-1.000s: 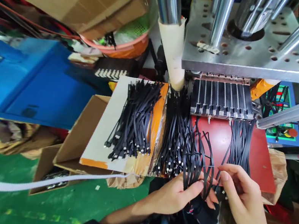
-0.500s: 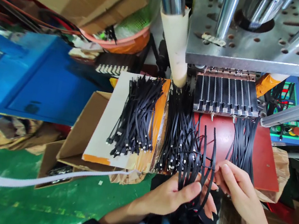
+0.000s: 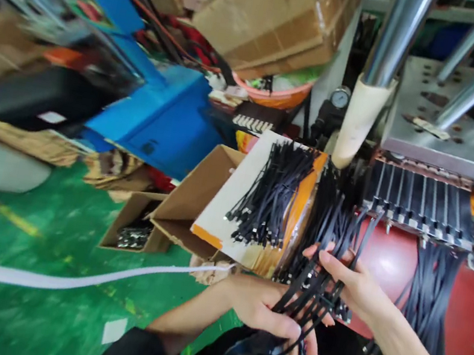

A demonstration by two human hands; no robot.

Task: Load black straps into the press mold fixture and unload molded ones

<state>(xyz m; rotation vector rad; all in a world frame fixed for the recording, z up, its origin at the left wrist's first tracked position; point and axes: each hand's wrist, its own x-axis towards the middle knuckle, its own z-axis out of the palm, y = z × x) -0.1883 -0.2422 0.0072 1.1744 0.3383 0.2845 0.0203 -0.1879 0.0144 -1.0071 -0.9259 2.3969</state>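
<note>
My left hand is closed around a loose bunch of flat black cables, its thumb on top and its fingers below. My right hand reaches across from the right, fingers bent around the upper part of the same bunch. Just behind the hands, another heap of black cables lies next to the press and is partly hidden by the held ones. To its left, a pile of black cables with small metal plugs rests on a white and orange board.
A metal press plate stands above a row of black slots. More black cables hang over the red work surface. Open cardboard boxes stand at the left, and a white strip crosses the green floor.
The view has turned left, so the bench appears further right. My right hand has moved from beside the bunch onto its upper part. My left hand still holds the cables.
</note>
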